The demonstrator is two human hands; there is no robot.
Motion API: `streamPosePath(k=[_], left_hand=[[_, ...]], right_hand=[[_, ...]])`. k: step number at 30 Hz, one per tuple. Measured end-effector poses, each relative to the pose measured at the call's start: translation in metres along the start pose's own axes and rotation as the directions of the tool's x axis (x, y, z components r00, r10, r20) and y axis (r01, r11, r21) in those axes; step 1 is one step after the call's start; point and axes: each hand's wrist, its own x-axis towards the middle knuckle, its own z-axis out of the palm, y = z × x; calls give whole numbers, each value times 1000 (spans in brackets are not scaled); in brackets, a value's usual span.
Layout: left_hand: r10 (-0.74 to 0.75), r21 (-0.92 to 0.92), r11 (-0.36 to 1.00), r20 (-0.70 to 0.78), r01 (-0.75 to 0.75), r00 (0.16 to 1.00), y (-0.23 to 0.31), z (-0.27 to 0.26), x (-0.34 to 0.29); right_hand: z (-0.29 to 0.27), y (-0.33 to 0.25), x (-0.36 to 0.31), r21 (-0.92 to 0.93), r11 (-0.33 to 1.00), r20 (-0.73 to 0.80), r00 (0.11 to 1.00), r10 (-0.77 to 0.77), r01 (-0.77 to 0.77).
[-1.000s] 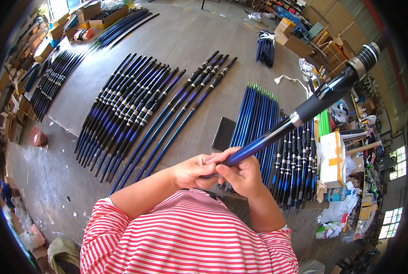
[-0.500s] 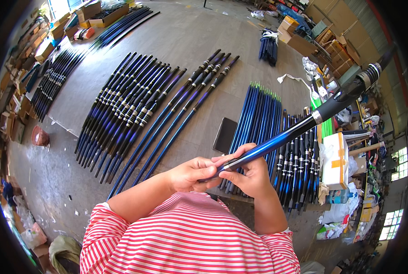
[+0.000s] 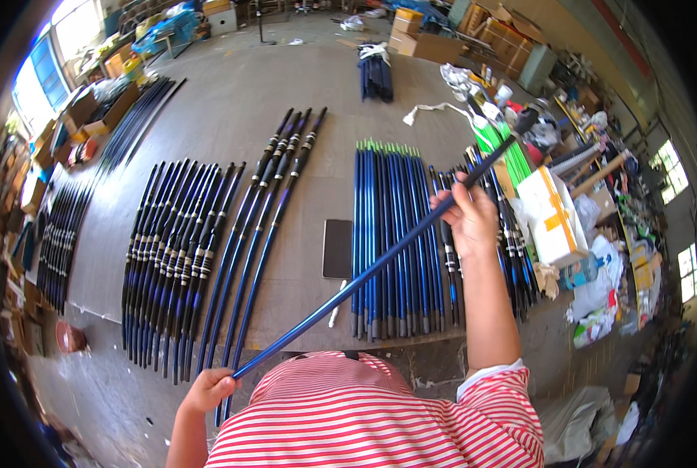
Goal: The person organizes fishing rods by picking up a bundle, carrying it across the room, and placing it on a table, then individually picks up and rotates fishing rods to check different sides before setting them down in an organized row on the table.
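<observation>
A long dark-blue fishing rod (image 3: 341, 295) slants across in front of me, its lower end at my left and its black upper end at the far right. My left hand (image 3: 206, 389) is closed round the low end, close to my waist. Higher up, my right hand (image 3: 470, 221) grips the rod's dark upper part, with fingers and thumb about it. Beneath the rod, on the table, lies a row of blue rod sections (image 3: 387, 226) with green tips. A black phone (image 3: 337, 248) and a white pen-like stick (image 3: 337, 304) lie left of that row.
Several rods with ringed black handles (image 3: 173, 257) lie in a row on the table (image 3: 294, 324), beside longer rods (image 3: 266, 195). Right stand a white foam box (image 3: 550, 214), green rods (image 3: 512, 152) and a water bottle (image 3: 581, 271). A dark bundle (image 3: 375, 74) lies far back.
My hands were together at a joint of the rod; now they are far apart along it. My left hand has moved down and left, my right hand up and right. The view has shifted.
</observation>
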Motion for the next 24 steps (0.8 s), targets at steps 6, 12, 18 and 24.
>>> streamPosePath(k=[6,12,18,24], left_hand=[[535,782,592,-200,-195,821,42,31,-1],[781,974,-60,-91,218,618,60,65,-19],[569,923,116,-365,368,737,50,91,-51],[197,794,388,-567,468,800,45,104,-79]], right_hand=[[18,41,23,283,947,-60,983,176,-152],[47,60,44,514,790,-177,860,478,-333],[67,68,53,571,648,-69,757,650,-504],[93,62,60,491,555,109,679,726,-672]])
